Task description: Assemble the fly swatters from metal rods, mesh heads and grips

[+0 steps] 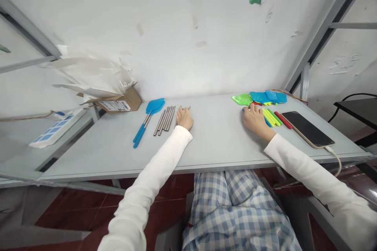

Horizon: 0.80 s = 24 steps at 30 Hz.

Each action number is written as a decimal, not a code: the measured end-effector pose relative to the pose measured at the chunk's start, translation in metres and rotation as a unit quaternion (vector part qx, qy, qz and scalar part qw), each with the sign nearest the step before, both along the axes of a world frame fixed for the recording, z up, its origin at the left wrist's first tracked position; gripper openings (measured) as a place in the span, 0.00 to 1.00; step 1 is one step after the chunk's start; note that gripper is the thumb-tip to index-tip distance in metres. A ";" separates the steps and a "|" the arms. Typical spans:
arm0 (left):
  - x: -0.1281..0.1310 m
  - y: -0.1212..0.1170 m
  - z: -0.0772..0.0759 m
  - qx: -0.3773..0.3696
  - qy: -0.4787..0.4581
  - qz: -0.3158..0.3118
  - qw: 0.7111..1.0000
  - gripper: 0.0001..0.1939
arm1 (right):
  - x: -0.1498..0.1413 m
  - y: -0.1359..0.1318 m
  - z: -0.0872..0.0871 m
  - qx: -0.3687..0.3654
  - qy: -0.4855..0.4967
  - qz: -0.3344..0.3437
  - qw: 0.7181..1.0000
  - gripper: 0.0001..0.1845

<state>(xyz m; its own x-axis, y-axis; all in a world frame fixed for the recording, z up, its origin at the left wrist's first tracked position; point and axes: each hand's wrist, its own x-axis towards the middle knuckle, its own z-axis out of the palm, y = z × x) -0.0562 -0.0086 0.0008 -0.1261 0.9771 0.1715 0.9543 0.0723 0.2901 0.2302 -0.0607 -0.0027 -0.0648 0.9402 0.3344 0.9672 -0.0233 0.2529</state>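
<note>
My left hand (184,118) is closed around a metal tube, whose ends show past the fingers. Left of it, several silver metal tubes (165,120) lie side by side. Beyond them are blue fly swatters (144,125) with metal shafts, one partly over the other. On the right, my right hand (255,120) has its fingers curled on a blue handle sleeve, mostly hidden under the palm. Beside that hand lie yellow sleeves (271,117), a green sleeve (275,116) and a red sleeve (283,120). Behind them sit a green swatter head (242,99) and blue swatter heads (262,97).
A phone (308,128) with a white cable lies at the table's right. An opened cardboard box (120,102) with white packing stands at the back left. A power strip (57,128) is further left. The white wall (191,66) bounds the grey table (215,137) behind.
</note>
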 end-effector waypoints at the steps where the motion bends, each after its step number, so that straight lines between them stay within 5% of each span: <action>1: -0.003 0.000 -0.002 0.006 0.023 0.001 1.000 0.25 | 0.003 0.004 0.000 -0.005 0.000 0.005 1.000 0.19; 11: -0.033 0.030 -0.009 0.023 0.113 0.058 0.992 0.24 | 0.004 0.062 -0.005 0.001 0.054 0.019 0.998 0.22; 18: -0.040 0.023 -0.003 0.032 0.106 0.065 0.992 0.20 | 0.011 0.054 -0.016 0.027 0.036 0.029 0.999 0.24; 24: -0.083 0.029 0.016 0.094 0.013 0.206 0.974 0.21 | 0.009 0.050 -0.013 0.034 0.035 0.024 0.998 0.26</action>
